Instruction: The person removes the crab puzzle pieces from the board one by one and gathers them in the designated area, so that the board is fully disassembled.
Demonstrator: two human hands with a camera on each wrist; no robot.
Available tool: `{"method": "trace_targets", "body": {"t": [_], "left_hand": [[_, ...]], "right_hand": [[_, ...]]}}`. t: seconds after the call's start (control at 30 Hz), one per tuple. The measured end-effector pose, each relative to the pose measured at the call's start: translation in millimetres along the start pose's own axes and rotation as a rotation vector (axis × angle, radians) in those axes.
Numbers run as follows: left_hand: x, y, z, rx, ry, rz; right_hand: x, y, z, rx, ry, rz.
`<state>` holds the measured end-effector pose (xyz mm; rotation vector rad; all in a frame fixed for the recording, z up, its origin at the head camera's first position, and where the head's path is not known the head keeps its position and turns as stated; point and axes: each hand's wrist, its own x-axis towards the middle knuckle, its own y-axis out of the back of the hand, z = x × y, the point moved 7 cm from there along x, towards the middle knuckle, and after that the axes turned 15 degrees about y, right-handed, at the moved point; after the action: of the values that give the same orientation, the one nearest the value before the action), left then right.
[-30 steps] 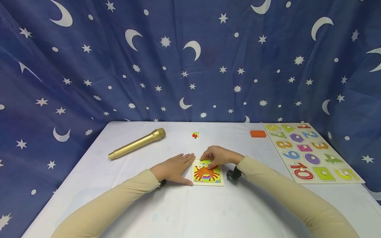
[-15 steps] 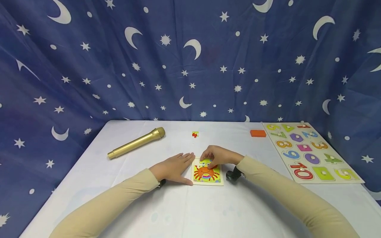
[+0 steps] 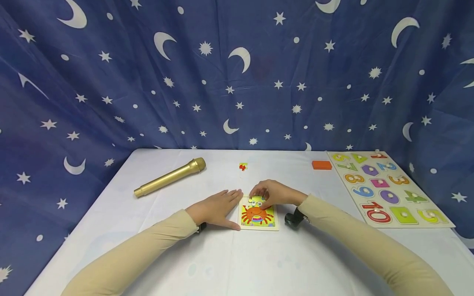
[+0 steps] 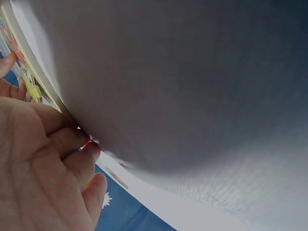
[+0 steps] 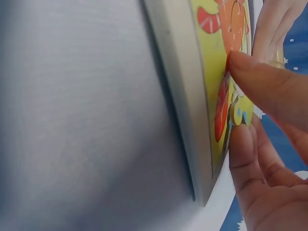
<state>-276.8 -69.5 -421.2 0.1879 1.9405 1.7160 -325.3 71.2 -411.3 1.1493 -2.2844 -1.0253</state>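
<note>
Presently, the right hand (image 3: 277, 192) is pinching a yellow puzzle piece (image 5: 244, 108) over the upper part of the framed crab puzzle (image 3: 259, 228), which is lying on the bench (image 3: 222, 263). The left hand (image 3: 216, 209), fingers extended and gripping nothing, is resting along the frame's left edge.

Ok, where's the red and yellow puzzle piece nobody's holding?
In the head view, that piece lies far back on the table, beyond the crab puzzle, with the gold microphone to its left and the orange block to its right.
</note>
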Motion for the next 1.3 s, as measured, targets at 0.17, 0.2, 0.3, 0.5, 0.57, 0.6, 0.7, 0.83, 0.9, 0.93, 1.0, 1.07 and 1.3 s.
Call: {"method": "trace_targets", "body": {"t": [0.17, 0.2, 0.3, 0.5, 0.57, 0.6, 0.7, 0.83, 0.9, 0.93, 1.0, 1.07, 1.3], "left_hand": [[0.0, 0.2, -0.6, -0.005, 0.004, -0.001], [-0.2, 0.4, -0.5, -0.007, 0.005, -0.001], [-0.3, -0.1, -0.2, -0.007, 0.004, 0.000], [-0.6, -0.5, 0.4, -0.004, -0.005, 0.006], [-0.5, -0.5, 0.5, -0.006, -0.007, 0.006], [-0.5, -0.6, 0.5, -0.003, -0.006, 0.004], [-0.7, 0.0, 0.5, 0.002, -0.003, 0.005], [-1.4, 1.3, 0.6, 0.006, 0.001, 0.005], [-1.8, 1.8, 0.3, 0.004, 0.003, 0.004], [-2.0, 2.0, 0.1, 0.005, 0.004, 0.003], [-1.9, 1.9, -0.6, 0.005, 0.006, 0.003], [-1.8, 1.9, -1.0, 0.003, 0.009, 0.001], [-2.9, 2.9, 0.2, 0.008, -0.004, 0.002]], "right_hand": [[-1.3, 3.9, 2.6, -0.002, -0.049, 0.038], [-1.5, 4.5, 2.7, -0.006, -0.053, 0.039], [-1.9, 5.5, 1.8, -0.022, -0.043, 0.031], [-1.4, 5.4, 0.2, -0.026, -0.018, 0.007], [-1.4, 5.2, 0.3, -0.028, -0.015, 0.003], [-1.6, 5.1, 0.4, -0.028, -0.019, 0.003], [-2.0, 5.2, 0.2, -0.040, -0.014, 0.000], [-1.2, 4.9, 2.3, -0.038, -0.020, 0.003], [0.0, 5.1, 2.5, -0.042, -0.009, 0.003], [0.6, 5.2, 2.8, -0.038, -0.009, 0.005], [1.3, 5.6, 3.1, -0.033, -0.009, 0.009], [1.8, 5.7, 2.8, -0.034, 0.002, 0.009], [-1.6, 16.2, 4.1, 0.003, -0.021, 0.067]]}}
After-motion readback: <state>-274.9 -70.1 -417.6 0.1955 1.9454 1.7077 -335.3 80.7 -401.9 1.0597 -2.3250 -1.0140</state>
